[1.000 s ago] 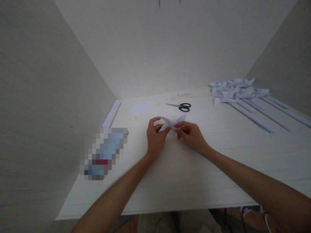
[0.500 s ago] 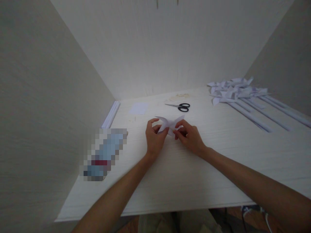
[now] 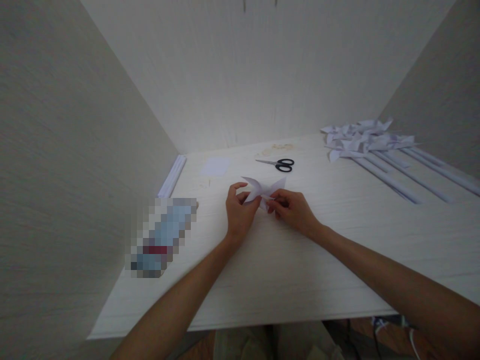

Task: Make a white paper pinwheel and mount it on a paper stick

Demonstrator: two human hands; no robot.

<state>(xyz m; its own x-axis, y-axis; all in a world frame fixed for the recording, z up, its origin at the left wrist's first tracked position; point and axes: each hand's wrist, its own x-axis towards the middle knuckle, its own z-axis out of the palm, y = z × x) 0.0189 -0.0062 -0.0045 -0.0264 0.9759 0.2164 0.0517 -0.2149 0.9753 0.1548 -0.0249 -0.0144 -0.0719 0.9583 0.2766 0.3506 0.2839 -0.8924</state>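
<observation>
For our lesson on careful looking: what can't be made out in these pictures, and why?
Head view: parts of the folded paper, hidden by the left hand and right hand.
Head view: details of the bluish item, masked by pixelation.
Head view: outer end of the rightmost paper stick, cut off by the right edge.

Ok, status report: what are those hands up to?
Left hand and right hand holding folded white paper piece. Black-handled metal scissors lie beyond, out of their way.
</observation>
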